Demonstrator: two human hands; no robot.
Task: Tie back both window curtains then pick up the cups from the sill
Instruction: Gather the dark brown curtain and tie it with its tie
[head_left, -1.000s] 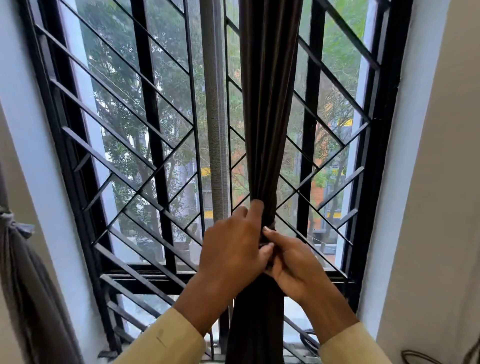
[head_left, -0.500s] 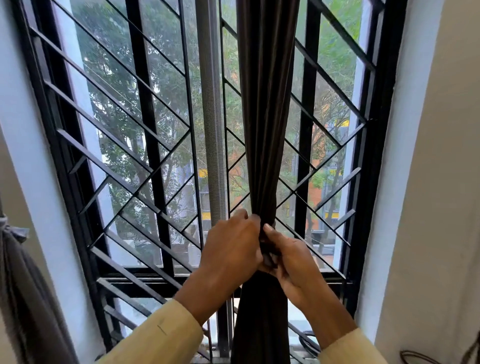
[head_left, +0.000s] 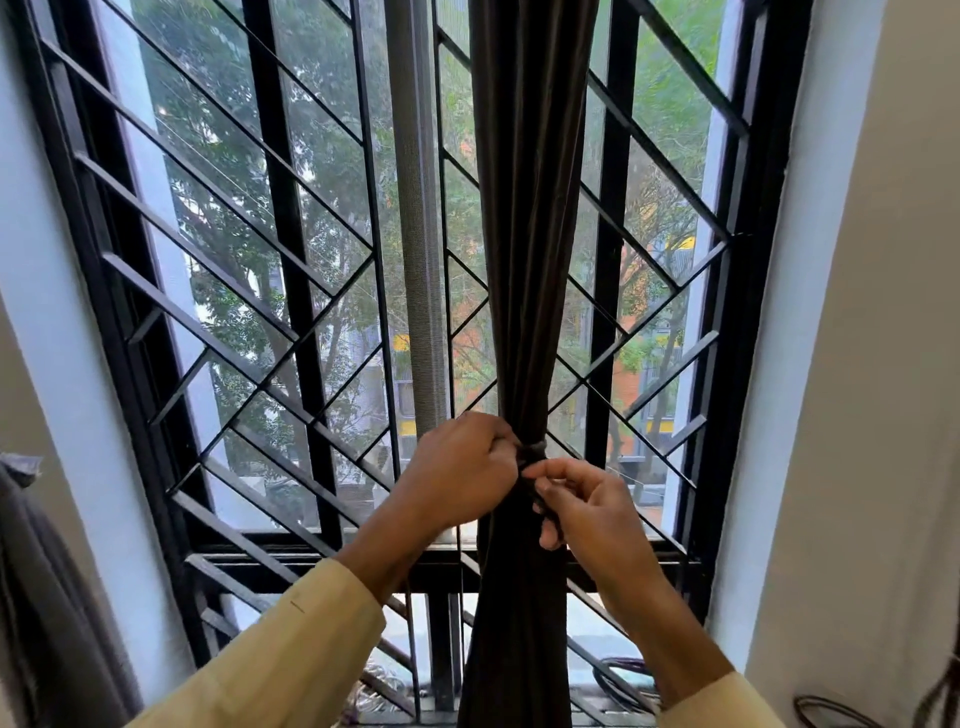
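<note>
A dark brown curtain (head_left: 524, 260) hangs gathered into a narrow bundle in front of the window's middle. A thin tie band (head_left: 535, 448) circles the bundle at its waist. My left hand (head_left: 462, 467) grips the tie and curtain from the left side. My right hand (head_left: 587, 504) pinches the loose end of the tie just below and to the right of the knot. A second, grey curtain (head_left: 31, 571) hangs bunched at the far left edge. The sill and any cups are out of view.
A black metal window grille (head_left: 280, 312) with diagonal bars fills the view behind the curtain. White walls (head_left: 831, 364) flank the opening. Dark cables (head_left: 618, 675) lie coiled low at the right, near the bottom of the grille.
My hands have drawn slightly apart: the left pulled to the left, the right dropped down and right with the tie end. The tie band now shows around the curtain.
</note>
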